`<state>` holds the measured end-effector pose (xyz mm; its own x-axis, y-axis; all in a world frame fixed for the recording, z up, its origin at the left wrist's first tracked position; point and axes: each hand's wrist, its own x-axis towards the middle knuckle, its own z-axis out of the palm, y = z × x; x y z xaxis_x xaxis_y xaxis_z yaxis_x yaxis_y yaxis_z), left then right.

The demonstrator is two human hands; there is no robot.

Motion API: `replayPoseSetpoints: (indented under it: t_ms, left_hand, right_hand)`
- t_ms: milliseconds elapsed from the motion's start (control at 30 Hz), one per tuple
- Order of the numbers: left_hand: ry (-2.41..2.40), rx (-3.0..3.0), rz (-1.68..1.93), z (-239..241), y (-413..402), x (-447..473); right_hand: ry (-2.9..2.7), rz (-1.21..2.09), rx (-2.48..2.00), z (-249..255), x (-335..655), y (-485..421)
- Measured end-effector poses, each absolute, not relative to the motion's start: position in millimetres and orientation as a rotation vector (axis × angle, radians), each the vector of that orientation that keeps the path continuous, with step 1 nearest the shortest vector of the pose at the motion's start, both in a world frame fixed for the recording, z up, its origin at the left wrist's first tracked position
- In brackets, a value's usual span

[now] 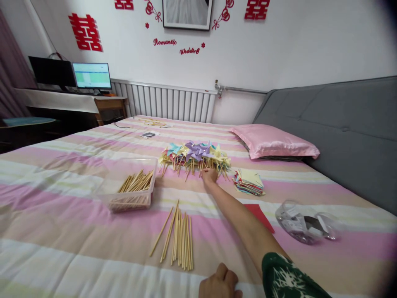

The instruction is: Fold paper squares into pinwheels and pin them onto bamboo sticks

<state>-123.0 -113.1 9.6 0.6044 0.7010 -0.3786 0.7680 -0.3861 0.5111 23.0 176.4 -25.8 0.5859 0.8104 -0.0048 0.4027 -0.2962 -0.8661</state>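
A pile of paper pinwheels [196, 152] in purple, blue and yellow lies mid-bed, wooden sticks pointing toward me. My right hand [210, 175] reaches to the near side of this pile, fingers closed at the stick of a pinwheel. Low in the view, my left hand [218, 284] rests on the bed with its fingers curled in; nothing shows in it. Loose wooden sticks [182, 240] lie just beyond it to the left. A clear plastic box [132, 198] holds many more sticks. Right of the pinwheels sits a stack of colored paper squares [249, 182].
Red paper [259, 217] lies partly behind my right forearm. A clear plastic container [305, 223] with small contents stands at right. A pink pillow [274, 140] lies by the grey headboard [338, 132]. A small packet [149, 135] lies farther back on the striped bedspread [77, 182].
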Motion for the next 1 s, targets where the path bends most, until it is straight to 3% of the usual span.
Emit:
replayPoseSetpoints:
  t_ms: [600,1000]
  left_hand:
    - [1.143,2.271,0.063,13,-123,-128]
    - [1.139,2.347,0.291,9,-126,-124]
  right_hand:
    - [-1.064,0.524,-1.919,2,29,141]
    - [-1.018,0.409,-1.838,20,138,31]
